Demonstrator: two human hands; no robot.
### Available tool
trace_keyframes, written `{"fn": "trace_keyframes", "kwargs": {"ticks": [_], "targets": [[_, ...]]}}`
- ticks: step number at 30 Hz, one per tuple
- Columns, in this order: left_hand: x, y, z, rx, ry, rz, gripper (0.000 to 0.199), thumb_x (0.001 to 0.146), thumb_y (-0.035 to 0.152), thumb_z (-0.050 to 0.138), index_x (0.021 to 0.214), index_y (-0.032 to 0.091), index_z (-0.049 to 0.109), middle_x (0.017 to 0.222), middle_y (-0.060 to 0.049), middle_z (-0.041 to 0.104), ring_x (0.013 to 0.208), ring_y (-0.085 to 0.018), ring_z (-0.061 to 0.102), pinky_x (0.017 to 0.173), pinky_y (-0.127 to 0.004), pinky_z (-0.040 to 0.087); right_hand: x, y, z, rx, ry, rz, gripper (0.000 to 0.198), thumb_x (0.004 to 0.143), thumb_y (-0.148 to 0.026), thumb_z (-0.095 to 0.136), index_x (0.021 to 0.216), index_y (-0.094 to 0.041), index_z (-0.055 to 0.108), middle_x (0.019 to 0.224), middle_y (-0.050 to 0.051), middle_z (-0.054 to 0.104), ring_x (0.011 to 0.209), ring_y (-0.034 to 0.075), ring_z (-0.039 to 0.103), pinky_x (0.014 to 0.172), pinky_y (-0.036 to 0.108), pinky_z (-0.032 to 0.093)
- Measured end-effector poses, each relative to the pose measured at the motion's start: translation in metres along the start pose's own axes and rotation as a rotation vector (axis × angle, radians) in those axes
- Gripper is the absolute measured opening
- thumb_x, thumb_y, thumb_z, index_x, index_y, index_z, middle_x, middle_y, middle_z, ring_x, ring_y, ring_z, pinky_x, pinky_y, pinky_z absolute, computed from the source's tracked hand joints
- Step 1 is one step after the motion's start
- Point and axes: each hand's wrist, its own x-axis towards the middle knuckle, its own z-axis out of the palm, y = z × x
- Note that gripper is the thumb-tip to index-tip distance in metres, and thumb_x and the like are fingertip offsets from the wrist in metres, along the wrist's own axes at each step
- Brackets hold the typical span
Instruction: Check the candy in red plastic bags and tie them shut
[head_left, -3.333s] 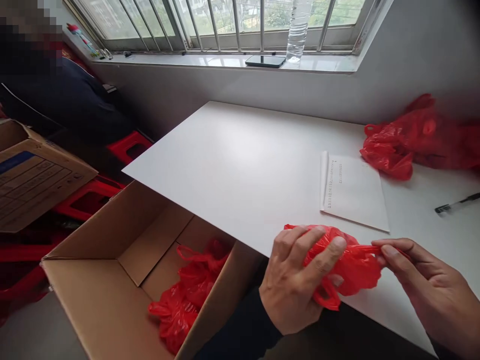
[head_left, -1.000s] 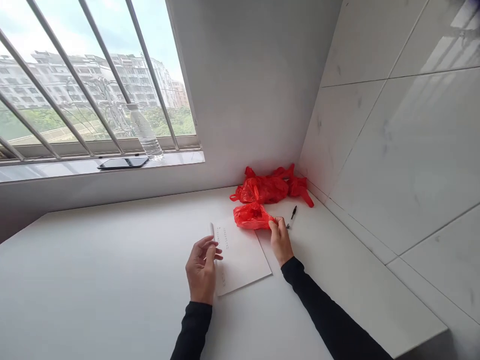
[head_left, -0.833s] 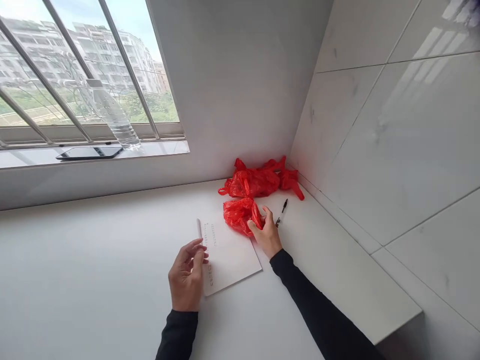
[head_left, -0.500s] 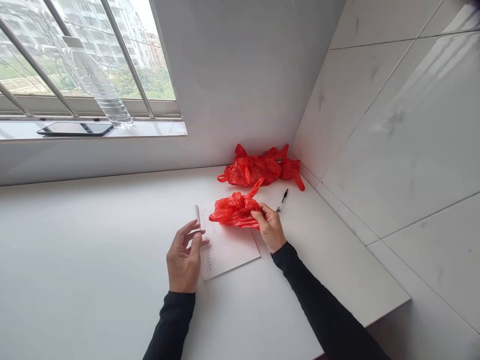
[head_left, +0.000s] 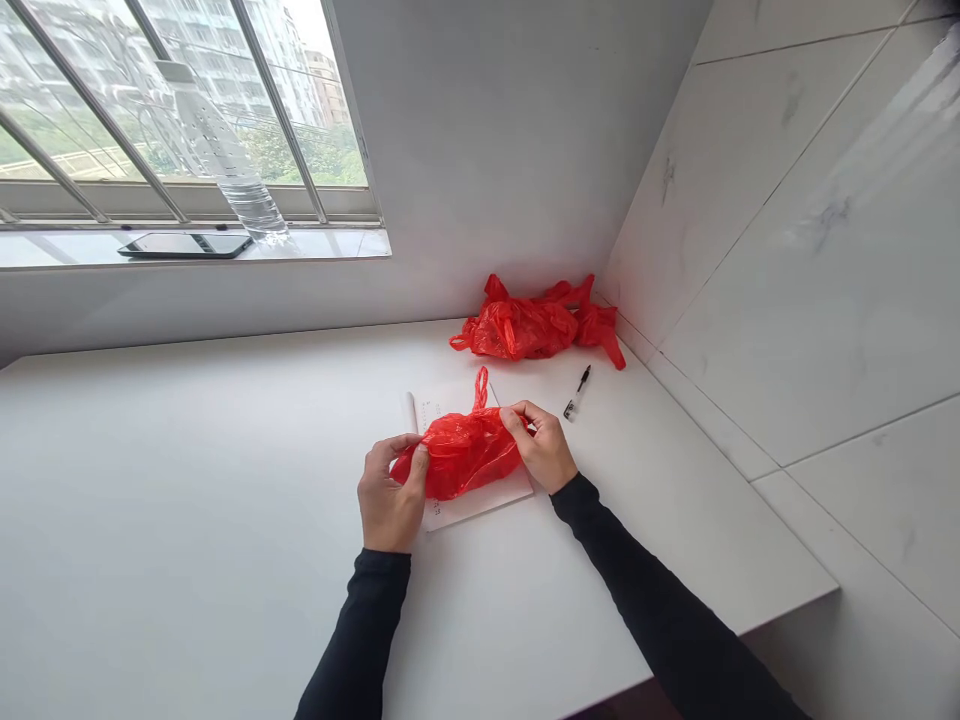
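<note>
A crumpled red plastic bag (head_left: 465, 455) is stretched between my two hands, over an open notebook (head_left: 480, 500). My left hand (head_left: 394, 492) pinches the bag's left end between thumb and fingers. At its upper right corner, my right hand (head_left: 541, 440) grips the red plastic in the same way. One looped handle of the bag stands up from its top edge. The bag hides most of the notebook page; some handwriting shows at the page's left side.
More crumpled red bags (head_left: 529, 325) lie at the back by the wall corner. A black-capped pen (head_left: 577, 392) rests to the right of the notebook. On the windowsill are a water bottle (head_left: 232, 170) and a dark tablet or phone (head_left: 184, 246). A tiled wall (head_left: 810, 300) borders the white table (head_left: 202, 480) on the right.
My left hand, open and apart from the bag before, has closed on its left end. The bag has come lower and is spread wider. The view has shifted slightly.
</note>
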Motion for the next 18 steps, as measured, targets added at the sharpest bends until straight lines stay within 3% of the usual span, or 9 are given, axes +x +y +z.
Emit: {"fn": "trace_keyframes", "kwargs": {"ticks": [3, 7, 9, 12, 14, 18], "targets": [[0.001, 0.001, -0.003, -0.040, 0.006, -0.022, 0.030, 0.094, 0.044, 0.060, 0.102, 0.016, 0.067, 0.103, -0.006, 0.069, 0.096, -0.021, 0.064, 0.093, -0.045, 0.051, 0.001, 0.005, -0.002, -0.070, 0.062, -0.024, 0.025, 0.094, -0.042, 0.054, 0.088, -0.021, 0.067, 0.090, 0.004, 0.064, 0.087, 0.021, 0.058, 0.084, 0.034, 0.047], [-0.002, 0.009, -0.005, -0.060, -0.044, 0.019, 0.034, 0.099, 0.043, 0.049, 0.114, 0.019, 0.068, 0.114, -0.009, 0.069, 0.107, -0.022, 0.063, 0.096, -0.046, 0.050, -0.001, 0.001, 0.000, -0.123, 0.026, -0.077, 0.033, 0.089, -0.039, 0.061, 0.118, -0.024, 0.067, 0.115, 0.007, 0.068, 0.110, 0.025, 0.059, 0.102, 0.041, 0.044], [-0.003, 0.012, -0.003, -0.032, -0.076, 0.053, 0.032, 0.094, 0.043, 0.059, 0.116, 0.021, 0.068, 0.116, -0.008, 0.069, 0.112, -0.024, 0.061, 0.100, -0.047, 0.048, -0.004, -0.003, 0.003, -0.145, 0.002, -0.097, 0.029, 0.086, -0.040, 0.066, 0.111, -0.026, 0.070, 0.110, 0.006, 0.070, 0.108, 0.026, 0.059, 0.102, 0.043, 0.044], [-0.004, 0.009, 0.001, 0.013, -0.065, 0.057, 0.028, 0.086, 0.041, 0.071, 0.102, 0.018, 0.071, 0.105, -0.006, 0.069, 0.106, -0.023, 0.062, 0.097, -0.046, 0.050, -0.005, -0.005, 0.005, -0.156, 0.016, -0.104, 0.018, 0.088, -0.041, 0.065, 0.093, -0.024, 0.070, 0.097, 0.005, 0.070, 0.100, 0.026, 0.061, 0.097, 0.042, 0.046], [-0.002, 0.002, 0.001, 0.022, 0.015, 0.016, 0.025, 0.089, 0.040, 0.069, 0.097, 0.016, 0.069, 0.099, -0.005, 0.069, 0.099, -0.021, 0.064, 0.092, -0.045, 0.052, -0.003, -0.002, 0.002, -0.144, 0.061, -0.084, 0.019, 0.091, -0.041, 0.059, 0.091, -0.023, 0.067, 0.094, 0.005, 0.070, 0.094, 0.025, 0.062, 0.092, 0.040, 0.048], [0.005, -0.010, -0.006, -0.004, 0.197, -0.071, 0.026, 0.096, 0.038, 0.059, 0.105, 0.015, 0.066, 0.099, -0.006, 0.068, 0.089, -0.019, 0.066, 0.081, -0.039, 0.056, 0.005, 0.009, -0.009, -0.097, 0.174, -0.007, 0.024, 0.096, -0.042, 0.046, 0.095, -0.021, 0.059, 0.088, 0.004, 0.065, 0.081, 0.021, 0.060, 0.081, 0.036, 0.050]]}}
